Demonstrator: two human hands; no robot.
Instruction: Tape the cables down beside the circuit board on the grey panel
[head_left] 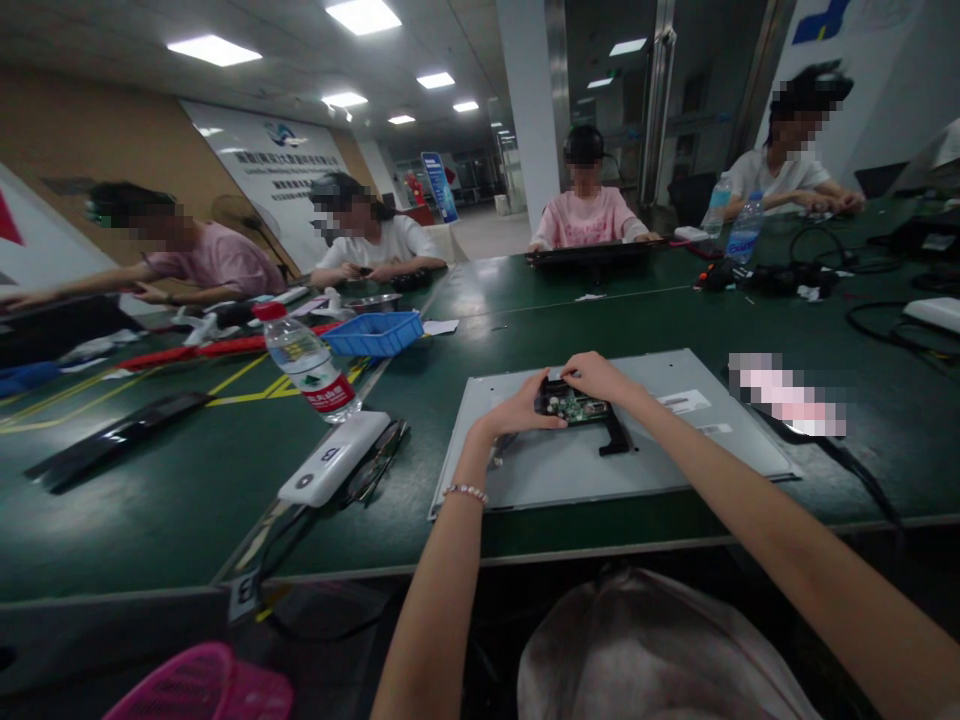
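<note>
A flat grey metal panel (pixel 555 465) lies on the green table in front of me. Over its upper middle is a green circuit board (pixel 576 406) in a black frame (pixel 615 436), whose arm reaches down to the right. My left hand (pixel 523 406) grips the left side of the board and frame, thumb along the lower edge and fingers at the top. My right hand (pixel 598 378) is at the board's upper edge, its fingertips bent down and pressed together; whatever they pinch is too small to make out.
Left of the panel are a white power bank (pixel 337 460), a water bottle (pixel 311 368), a blue basket (pixel 379 333) and a black strip (pixel 124 435). A phone (pixel 787 395) with a cable lies right. Several people sit around the table. A pink basket (pixel 202 685) is below.
</note>
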